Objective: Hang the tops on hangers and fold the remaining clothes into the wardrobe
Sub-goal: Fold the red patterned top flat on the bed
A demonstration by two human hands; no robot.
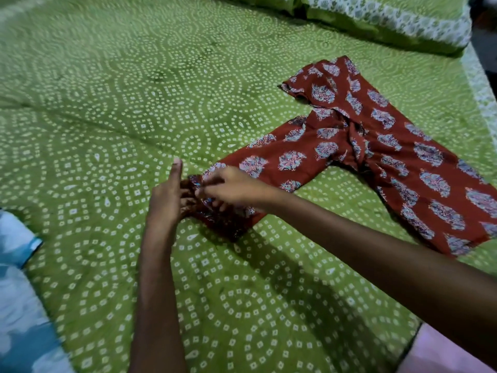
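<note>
**Red printed garment, cuff end in both hands**

Red printed garment [376,146] lies spread on a bed, over a green bedsheet [134,103] patterned with rings of white dots, and reaches from the middle of the view out past the right edge. Nearest the camera, two bare forearms come in from the bottom and from the lower right and meet at the near end of one long fabric limb; whether that limb is a sleeve or a trouser leg cannot be told.

The left hand [168,196] stands on edge with its thumb pointing up and its fingers curled into the bunched, dark end of the cloth. The right hand [231,188] comes in palm down from the right, its fingertips pinching the same end just beside the left hand. Both hands hold the fabric; motion blur hides the finer finger positions.

No writing or label can be read anywhere.

The cloth is rust red with repeated pale blue and pink floral motifs. Beyond the hands it runs flat to a crumpled junction in the middle, where a second limb branches toward the far side.

A blue and white cloth [18,278] lies at the near left edge. Farthest back, a green pillow [376,20] with a white printed border rests along the head of the bed.
</note>
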